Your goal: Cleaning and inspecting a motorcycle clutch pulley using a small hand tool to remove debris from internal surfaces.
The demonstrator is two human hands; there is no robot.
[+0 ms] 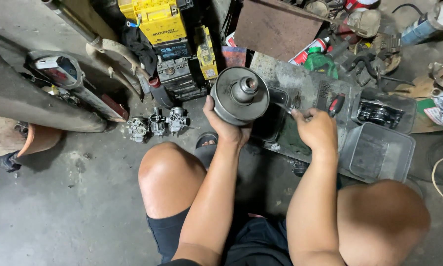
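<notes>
Here the left hand (pixel 227 129) is closed under a round grey metal drum (pixel 240 95), holding it up above the near-left corner of a grimy metal sheet (pixel 280 74). The right hand (pixel 316 129) is pinched on a small thin tool (pixel 291 109) just beside the drum's rim; judging by this, work on the drum is under way, and the next move calls for a steady grip

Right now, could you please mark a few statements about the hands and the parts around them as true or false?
1. The left hand holds a round grey metal drum with a central hub. True.
2. The right hand is empty and open. False: it pinches a small thin metal piece.
3. Three small carburettors sit on the concrete floor. True.
4. The clear plastic tray lies left of the knees. False: it lies at the right.
</notes>
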